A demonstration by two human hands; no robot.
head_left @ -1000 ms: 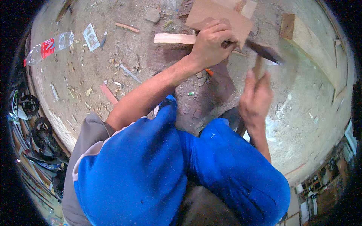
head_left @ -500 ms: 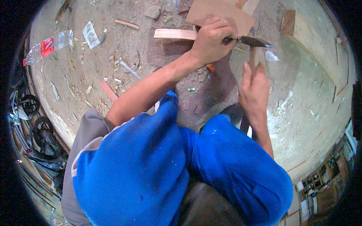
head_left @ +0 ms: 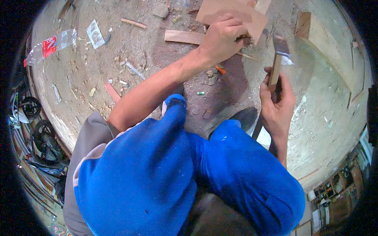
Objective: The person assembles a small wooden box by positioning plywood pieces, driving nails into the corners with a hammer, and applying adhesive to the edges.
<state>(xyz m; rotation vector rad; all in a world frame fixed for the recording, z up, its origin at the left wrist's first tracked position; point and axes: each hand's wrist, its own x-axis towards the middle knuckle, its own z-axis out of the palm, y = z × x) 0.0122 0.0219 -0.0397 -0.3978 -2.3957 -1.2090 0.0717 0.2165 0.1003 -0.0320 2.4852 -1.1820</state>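
Note:
My right hand is wrapped round the wooden handle of a hammer, whose dark metal head is raised at the far end. My left hand reaches forward with its fingers pinched together at the near edge of a thin brown board. Something small and dark shows at those fingertips, too hidden to name. A pale wood strip lies on the ground, its right end covered by the left hand. Hammer and left hand are apart.
Litter and wood scraps lie on the dirt floor: a crushed plastic bottle, a clear wrapper, a thin stick and a reddish strip. A wood block stands at the far right. My blue-clothed knees fill the near side.
The hammer has swung away from the left hand, rightward and nearer to me, its head turning more upright. My left hand stays nearly in place at the board's edge.

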